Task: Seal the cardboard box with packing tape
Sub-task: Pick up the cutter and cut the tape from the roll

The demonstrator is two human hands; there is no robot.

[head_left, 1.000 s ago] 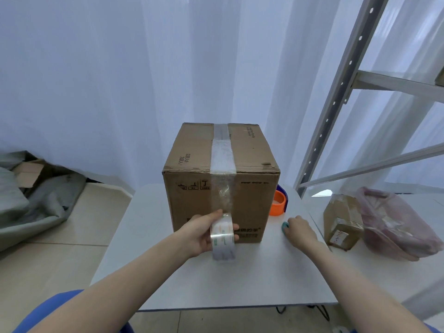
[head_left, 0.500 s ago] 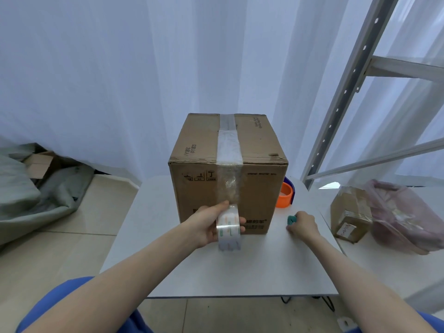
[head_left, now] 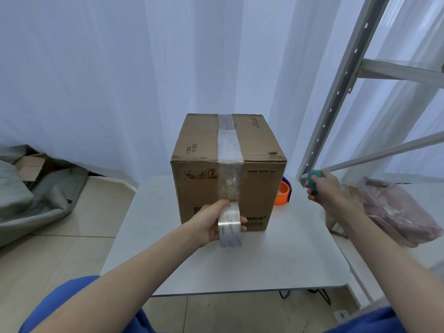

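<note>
A brown cardboard box [head_left: 199, 188] stands on a white table [head_left: 264, 258]. A strip of clear tape [head_left: 229, 150] runs along the box's top seam and down its front face. My left hand [head_left: 207, 224] grips the clear tape roll [head_left: 230, 228] low against the front face, and the strip is still joined to the roll. My right hand [head_left: 324, 192] is raised to the right of the box, closed around a small teal object [head_left: 313, 180]; what that object is I cannot tell.
An orange and blue tape roll [head_left: 283, 194] stands just right of the box. A small taped parcel and a pink plastic bag [head_left: 396, 210] lie at the right. A grey metal rack [head_left: 341, 85] rises behind them. Grey cloth [head_left: 36, 195] lies on the floor at left.
My right hand picked up the teal object from the table and lifted it up and to the right. My left hand stayed with the roll on the box's front.
</note>
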